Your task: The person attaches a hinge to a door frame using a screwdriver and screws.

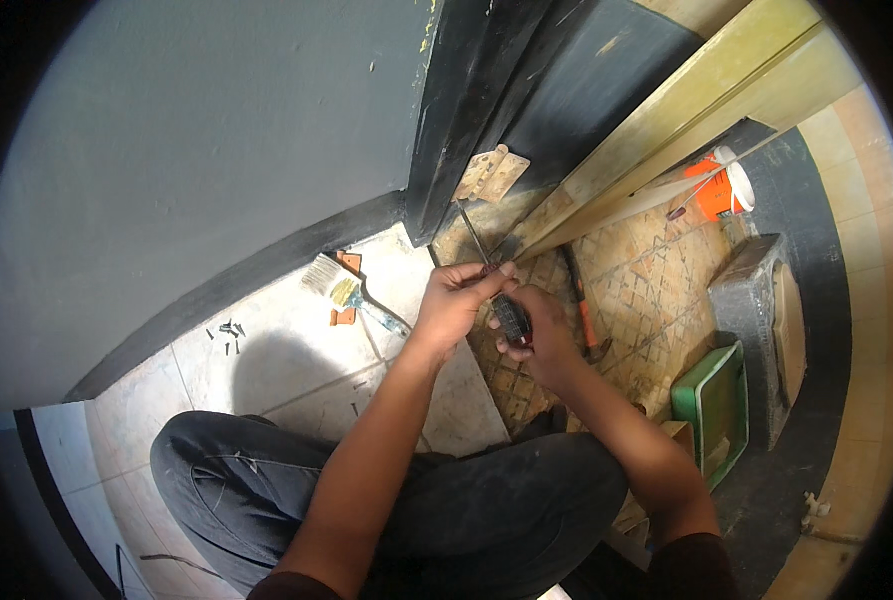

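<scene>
A screwdriver (511, 318) with a dark ridged handle and a long thin shaft is held between my two hands. My right hand (544, 330) wraps round the handle. At the handle's front end and the base of the shaft, the fingers of my left hand (456, 305) pinch it near a reddish part. The shaft runs up and left, its tip close below a paint-stained hinge (493, 173) on the dark door frame (441, 130). Whether the tip touches anything I cannot tell.
A paintbrush (336, 285) lies across an orange-brown metal plate (346, 316) on the white tiles, near several loose screws (231, 332). A hammer (580, 300) lies right of my hands. Farther right are an orange-and-white bucket (723, 190), a green tray (711, 410) and a grey block (756, 300).
</scene>
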The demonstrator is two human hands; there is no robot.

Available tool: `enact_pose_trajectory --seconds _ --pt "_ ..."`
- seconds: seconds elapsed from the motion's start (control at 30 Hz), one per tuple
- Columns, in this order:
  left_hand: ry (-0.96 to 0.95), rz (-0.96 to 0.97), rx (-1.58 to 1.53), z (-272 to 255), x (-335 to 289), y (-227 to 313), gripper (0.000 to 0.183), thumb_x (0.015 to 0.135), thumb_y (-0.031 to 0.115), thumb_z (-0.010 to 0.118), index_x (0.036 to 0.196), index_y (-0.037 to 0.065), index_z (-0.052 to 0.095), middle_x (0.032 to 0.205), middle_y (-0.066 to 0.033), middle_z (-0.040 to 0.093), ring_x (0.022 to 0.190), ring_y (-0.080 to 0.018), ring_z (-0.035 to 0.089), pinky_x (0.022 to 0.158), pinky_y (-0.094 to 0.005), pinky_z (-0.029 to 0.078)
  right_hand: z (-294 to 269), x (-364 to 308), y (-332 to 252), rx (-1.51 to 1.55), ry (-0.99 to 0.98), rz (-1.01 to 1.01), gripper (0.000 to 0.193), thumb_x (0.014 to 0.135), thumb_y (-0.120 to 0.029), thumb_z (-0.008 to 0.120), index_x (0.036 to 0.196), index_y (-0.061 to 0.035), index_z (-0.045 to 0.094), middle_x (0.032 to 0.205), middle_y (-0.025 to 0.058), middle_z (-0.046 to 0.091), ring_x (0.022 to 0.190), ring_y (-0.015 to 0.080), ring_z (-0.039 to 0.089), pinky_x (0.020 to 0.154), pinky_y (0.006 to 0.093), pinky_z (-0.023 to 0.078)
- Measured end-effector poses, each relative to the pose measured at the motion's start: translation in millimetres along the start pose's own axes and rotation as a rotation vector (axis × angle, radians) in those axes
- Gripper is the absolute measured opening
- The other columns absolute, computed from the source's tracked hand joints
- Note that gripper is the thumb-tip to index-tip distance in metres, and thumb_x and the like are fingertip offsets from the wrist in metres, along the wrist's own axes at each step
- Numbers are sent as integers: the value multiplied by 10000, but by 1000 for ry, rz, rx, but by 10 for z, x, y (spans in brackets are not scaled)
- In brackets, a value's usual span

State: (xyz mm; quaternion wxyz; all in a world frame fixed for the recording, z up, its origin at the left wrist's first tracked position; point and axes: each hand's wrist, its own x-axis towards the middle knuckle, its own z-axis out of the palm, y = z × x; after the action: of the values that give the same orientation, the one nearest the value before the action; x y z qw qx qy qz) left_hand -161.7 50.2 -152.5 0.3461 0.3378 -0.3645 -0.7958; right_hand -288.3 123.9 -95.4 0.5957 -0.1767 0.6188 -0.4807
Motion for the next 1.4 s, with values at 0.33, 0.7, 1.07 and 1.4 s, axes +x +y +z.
enact_pose_trajectory --seconds 0.33,0.7,1.07,1.4 --pt "63 -85 -154 -29 -41 16 407 1029 429 720 1148 40 706 1030 -24 701 955 -105 656 665 -250 520 -78 214 220 290 -257 275 317 939 -261 626 1159 -57 522 743 31 584 479 137 487 406 323 356" --pt "247 166 322 153 107 20 485 936 425 844 700 11 755 621 7 680 547 -78 558 547 -257 457 -236 -4 342 -634 72 -433 328 975 -364 699 1116 -101 564 845 51 615 614 166 555 513 292 382" --pt "-87 -27 -108 -16 -30 -76 246 1003 270 767 1089 40 780 999 -34 774 939 -87 663 919 -280 493 -222 176 110 463 -268 470 701 1000 -780 481 1057 -88 577 671 31 532 443 109 451 427 290 336" --pt "41 -221 -421 21 28 59 641 1052 608 594 1283 14 665 1276 -126 717 835 -143 720 709 -212 523 31 44 245 -518 80 -309 519 1038 -636 595 1108 -123 584 757 -15 578 502 129 519 423 270 365"
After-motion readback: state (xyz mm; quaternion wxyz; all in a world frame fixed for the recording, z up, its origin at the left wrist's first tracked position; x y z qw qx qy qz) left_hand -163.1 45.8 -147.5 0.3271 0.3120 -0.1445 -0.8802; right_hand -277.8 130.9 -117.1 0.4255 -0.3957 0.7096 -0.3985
